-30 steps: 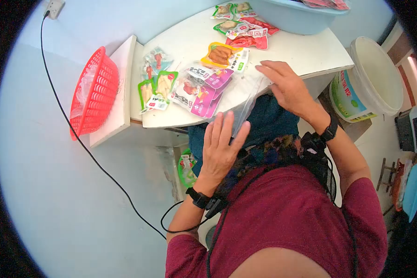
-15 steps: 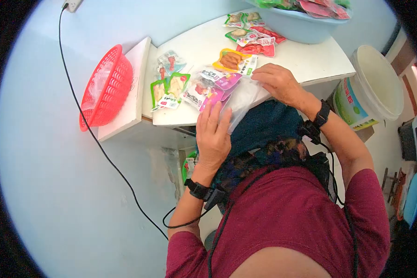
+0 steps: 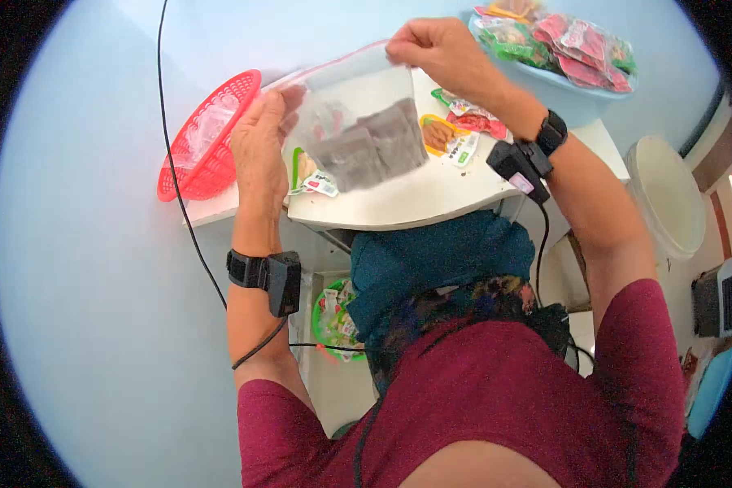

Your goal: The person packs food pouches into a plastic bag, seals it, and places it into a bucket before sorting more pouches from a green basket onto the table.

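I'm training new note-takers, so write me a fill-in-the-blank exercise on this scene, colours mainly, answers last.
1. The left hand and right hand both grip the clear bag; the basket nearest the left hand is ____.
2. The tub heaped with packets is light ____.
3. Below the table, the rim of the container is bright ____.
4. The band on the right wrist is ____.

Missing words: red; blue; green; black.

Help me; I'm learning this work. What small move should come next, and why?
Probably slide the right hand, pinching, along the red strip of the bag toward the left hand: both hold that edge, the packets sit low inside, and I can't tell whether it's sealed.
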`<state>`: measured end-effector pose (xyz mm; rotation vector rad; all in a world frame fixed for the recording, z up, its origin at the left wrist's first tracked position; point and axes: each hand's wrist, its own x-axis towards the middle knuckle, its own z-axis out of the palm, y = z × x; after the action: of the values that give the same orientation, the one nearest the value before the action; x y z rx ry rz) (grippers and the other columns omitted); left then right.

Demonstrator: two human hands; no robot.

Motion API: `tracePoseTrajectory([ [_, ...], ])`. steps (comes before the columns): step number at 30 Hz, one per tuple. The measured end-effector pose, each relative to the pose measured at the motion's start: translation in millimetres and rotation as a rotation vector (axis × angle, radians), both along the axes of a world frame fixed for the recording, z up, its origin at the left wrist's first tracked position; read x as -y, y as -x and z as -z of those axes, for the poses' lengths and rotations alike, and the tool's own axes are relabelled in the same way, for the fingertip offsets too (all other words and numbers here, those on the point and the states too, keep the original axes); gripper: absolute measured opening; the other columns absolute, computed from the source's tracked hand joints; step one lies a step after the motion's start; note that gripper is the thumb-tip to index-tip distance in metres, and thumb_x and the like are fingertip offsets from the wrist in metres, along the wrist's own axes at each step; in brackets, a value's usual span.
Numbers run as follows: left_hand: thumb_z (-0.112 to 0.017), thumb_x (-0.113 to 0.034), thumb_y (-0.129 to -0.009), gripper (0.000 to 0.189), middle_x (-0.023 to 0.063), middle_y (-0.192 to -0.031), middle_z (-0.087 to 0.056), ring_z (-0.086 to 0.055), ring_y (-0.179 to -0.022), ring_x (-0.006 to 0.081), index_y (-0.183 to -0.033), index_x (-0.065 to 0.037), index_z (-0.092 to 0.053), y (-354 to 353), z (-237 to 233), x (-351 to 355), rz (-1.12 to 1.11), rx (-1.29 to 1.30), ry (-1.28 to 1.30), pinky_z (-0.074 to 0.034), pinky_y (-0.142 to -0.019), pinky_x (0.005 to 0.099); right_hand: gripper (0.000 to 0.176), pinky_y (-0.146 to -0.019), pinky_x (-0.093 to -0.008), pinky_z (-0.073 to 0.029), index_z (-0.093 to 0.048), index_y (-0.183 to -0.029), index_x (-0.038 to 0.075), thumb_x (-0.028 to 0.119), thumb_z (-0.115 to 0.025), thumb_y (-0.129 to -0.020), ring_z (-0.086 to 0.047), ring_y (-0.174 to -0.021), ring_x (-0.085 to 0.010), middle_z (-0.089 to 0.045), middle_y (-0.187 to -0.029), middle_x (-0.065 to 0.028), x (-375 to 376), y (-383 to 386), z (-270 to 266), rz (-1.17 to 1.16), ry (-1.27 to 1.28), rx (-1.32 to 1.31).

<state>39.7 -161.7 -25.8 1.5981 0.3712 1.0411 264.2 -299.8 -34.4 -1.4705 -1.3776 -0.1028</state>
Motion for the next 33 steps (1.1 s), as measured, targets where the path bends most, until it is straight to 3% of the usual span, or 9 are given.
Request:
tracePoseTrajectory([
  [8,-0.061,-0.019,-0.094,0.024,0.0115,-0.1,-0.069,-0.064,-0.091,0.0179,-0.106,0.001,-0.066,7,38,13,0.324,0.064,0.36,-0.053,-0.084,0.0326,0.016,-0.075,-0.0262,-0.051,-0.065,-0.09,-0.001,0.015,-0.062,-0.091,-0.064,-0.079,-0.0117,-0.07,-0.085,-0.0094,41,17,16,-0.222,-0.02,-0.56],
  [11,-0.061,-0.021,-0.094,0.025,0.0113,-0.098,-0.069,-0.064,-0.089,0.0167,-0.104,0.002,-0.067,0,49,20,0.23,0.096,0.224,-0.054,-0.081,0.032,0.016,-0.075,-0.0268,-0.052,-0.066,-0.09,-0.003,0.013,-0.063,-0.089,-0.066,-0.079,-0.0136,-0.07,-0.085,-0.0107,48,20,27,-0.232,-0.109,-0.647],
  [14,-0.059,-0.018,-0.094,0.024,0.012,-0.102,-0.069,-0.065,-0.092,0.018,-0.105,0.003,-0.066,-5,50,32,0.155,0.144,0.238,-0.052,-0.088,0.0328,0.013,-0.075,-0.0272,-0.052,-0.065,-0.088,-0.002,0.01,-0.062,-0.09,-0.065,-0.079,-0.0132,-0.07,-0.085,-0.0097,54,25,35,-0.248,-0.172,-0.633],
  [17,-0.062,-0.019,-0.093,0.023,0.0101,-0.096,-0.07,-0.063,-0.087,0.0135,-0.104,0.001,-0.068,-5,38,37,0.144,0.202,0.163,-0.054,-0.074,0.0275,0.013,-0.075,-0.0268,-0.052,-0.065,-0.088,-0.002,0.01,-0.061,-0.091,-0.065,-0.079,-0.0127,-0.07,-0.085,-0.009,53,27,26,-0.245,-0.226,-0.588],
  [20,-0.063,-0.019,-0.093,0.023,0.0099,-0.095,-0.07,-0.064,-0.088,0.0134,-0.105,0.001,-0.067,-5,43,29,0.204,0.149,0.29,-0.055,-0.072,0.0279,0.012,-0.074,-0.0261,-0.052,-0.065,-0.088,-0.001,0.01,-0.061,-0.091,-0.065,-0.078,-0.012,-0.069,-0.084,-0.0084,51,29,34,-0.239,-0.236,-0.615],
  [26,-0.067,-0.019,-0.089,0.027,0.0092,-0.093,-0.07,-0.065,-0.088,0.0152,-0.107,0.002,-0.067,-1,24,39,0.012,0.001,-0.039,-0.055,-0.073,0.0301,0.013,-0.073,-0.0256,-0.053,-0.065,-0.088,-0.001,0.011,-0.062,-0.091,-0.065,-0.076,-0.0115,-0.069,-0.082,-0.0079,48,28,35,-0.213,-0.233,-0.63],
  [29,-0.069,-0.02,-0.086,0.032,0.0093,-0.099,-0.071,-0.066,-0.089,0.0169,-0.113,-0.003,-0.067,-3,-2,41,-0.155,-0.28,-0.61,-0.05,-0.084,0.0313,0.013,-0.073,-0.0249,-0.053,-0.065,-0.089,-0.001,0.012,-0.062,-0.091,-0.066,-0.076,-0.0115,-0.069,-0.081,-0.0076,49,25,36,-0.213,-0.233,-0.61],
  [33,-0.071,-0.021,-0.082,0.03,0.013,-0.098,-0.071,-0.067,-0.085,0.021,-0.104,-0.001,-0.069,-24,-16,47,-0.084,-0.422,-0.966,-0.051,-0.08,0.0321,0.014,-0.071,-0.0242,-0.054,-0.065,-0.089,-0.001,0.012,-0.063,-0.091,-0.066,-0.076,-0.0117,-0.069,-0.081,-0.0074,50,28,37,-0.214,-0.246,-0.625],
])
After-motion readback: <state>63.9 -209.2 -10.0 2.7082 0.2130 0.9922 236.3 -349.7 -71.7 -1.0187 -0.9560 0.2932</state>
